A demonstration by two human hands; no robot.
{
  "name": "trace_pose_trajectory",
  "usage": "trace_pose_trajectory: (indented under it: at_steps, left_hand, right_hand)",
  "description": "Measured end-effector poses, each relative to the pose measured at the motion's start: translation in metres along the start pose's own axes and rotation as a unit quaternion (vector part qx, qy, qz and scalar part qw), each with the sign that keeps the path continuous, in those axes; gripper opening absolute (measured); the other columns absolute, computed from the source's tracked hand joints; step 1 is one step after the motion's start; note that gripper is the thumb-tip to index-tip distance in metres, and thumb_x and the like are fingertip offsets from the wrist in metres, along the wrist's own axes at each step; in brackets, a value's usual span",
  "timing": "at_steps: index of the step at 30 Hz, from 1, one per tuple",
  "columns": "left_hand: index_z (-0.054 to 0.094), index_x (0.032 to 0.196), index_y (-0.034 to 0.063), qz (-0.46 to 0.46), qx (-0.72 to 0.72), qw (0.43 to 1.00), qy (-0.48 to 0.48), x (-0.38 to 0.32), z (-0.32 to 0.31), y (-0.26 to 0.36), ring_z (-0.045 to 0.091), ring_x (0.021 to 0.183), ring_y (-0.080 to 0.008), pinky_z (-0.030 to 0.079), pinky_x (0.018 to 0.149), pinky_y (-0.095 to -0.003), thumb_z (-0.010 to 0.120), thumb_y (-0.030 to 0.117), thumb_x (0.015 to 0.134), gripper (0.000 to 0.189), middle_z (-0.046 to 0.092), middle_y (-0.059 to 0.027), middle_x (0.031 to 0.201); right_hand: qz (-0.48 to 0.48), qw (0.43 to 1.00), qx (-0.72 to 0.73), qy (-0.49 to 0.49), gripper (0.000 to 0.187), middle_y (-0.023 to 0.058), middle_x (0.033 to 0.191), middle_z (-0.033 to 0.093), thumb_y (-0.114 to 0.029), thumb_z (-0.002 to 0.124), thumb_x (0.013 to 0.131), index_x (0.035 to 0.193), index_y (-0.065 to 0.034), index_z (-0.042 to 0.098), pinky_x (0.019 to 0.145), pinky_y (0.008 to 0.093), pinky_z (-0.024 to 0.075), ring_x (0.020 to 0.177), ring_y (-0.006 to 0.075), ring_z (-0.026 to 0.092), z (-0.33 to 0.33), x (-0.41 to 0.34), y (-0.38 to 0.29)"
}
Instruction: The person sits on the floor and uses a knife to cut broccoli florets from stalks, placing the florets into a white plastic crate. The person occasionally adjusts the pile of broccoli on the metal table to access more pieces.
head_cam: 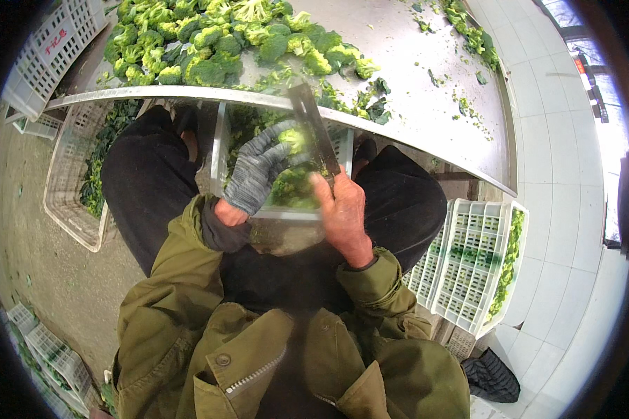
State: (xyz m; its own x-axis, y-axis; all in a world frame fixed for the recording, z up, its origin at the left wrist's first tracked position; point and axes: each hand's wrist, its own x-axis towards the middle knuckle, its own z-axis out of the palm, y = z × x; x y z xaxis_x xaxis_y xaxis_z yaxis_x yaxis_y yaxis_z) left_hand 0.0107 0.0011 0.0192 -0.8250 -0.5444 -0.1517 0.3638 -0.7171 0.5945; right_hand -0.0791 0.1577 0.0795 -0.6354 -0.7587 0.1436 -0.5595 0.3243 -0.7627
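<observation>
My left hand, in a grey knit glove, holds a small broccoli floret over a white plastic crate between my knees. Bare, my right hand grips a wide-bladed knife, its dark blade pointing up and away beside the floret. The blade is slightly blurred. Below the hands, cut broccoli lies in the crate. A large pile of broccoli florets rests on the metal table beyond my hands, with small trimmings near its front edge.
At the left stands a crate of green leaves, with a tilted white crate above it. Stacked crates of broccoli stand at the right. More crates are at the lower left. A black item lies at the lower right.
</observation>
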Motion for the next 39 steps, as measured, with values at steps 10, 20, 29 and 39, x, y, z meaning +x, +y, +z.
trace_pose_trajectory:
  at_steps: [10,20,29,39]
  left_hand:
    - [0.058,0.135,-0.0022,-0.005,0.061,0.996,0.065,0.000,0.002,0.000,0.068,0.106,-0.0224,0.061,0.095,-0.0380,0.061,0.001,0.099,0.037,0.067,-0.0108,0.123]
    - [0.061,0.131,0.0012,-0.034,0.080,0.994,0.068,0.005,-0.013,-0.010,0.070,0.106,-0.0198,0.060,0.090,-0.0329,0.065,0.003,0.097,0.034,0.070,-0.0116,0.125]
    - [0.061,0.132,0.0013,-0.026,0.103,0.992,0.062,0.006,-0.022,-0.011,0.069,0.109,-0.0212,0.059,0.093,-0.0343,0.063,0.005,0.099,0.033,0.069,-0.0136,0.128]
    - [0.060,0.132,-0.0006,-0.023,0.145,0.987,0.068,0.010,-0.027,-0.011,0.069,0.108,-0.0217,0.059,0.093,-0.0342,0.062,0.003,0.099,0.034,0.070,-0.0135,0.125]
  right_hand:
    - [-0.021,0.999,-0.037,-0.017,0.027,0.0240,0.074,0.061,-0.019,0.066,0.099,0.104,0.0080,0.062,0.057,0.0496,0.0421,0.064,0.0428,0.059,0.015,-0.001,0.009]
    - [0.012,0.998,-0.038,-0.038,0.035,0.0248,0.071,0.060,-0.022,0.065,0.100,0.106,0.0123,0.062,0.056,0.0504,0.0426,0.063,0.0422,0.060,0.032,0.004,0.020]
    - [0.034,0.998,-0.031,-0.042,0.034,0.0262,0.072,0.060,-0.022,0.063,0.101,0.106,0.0119,0.061,0.059,0.0521,0.0435,0.065,0.0443,0.061,0.036,0.010,0.012]
    - [0.068,0.996,-0.034,-0.054,0.034,0.0270,0.077,0.062,-0.027,0.061,0.102,0.106,0.0073,0.061,0.062,0.0537,0.0449,0.070,0.0474,0.062,0.043,0.011,0.013]
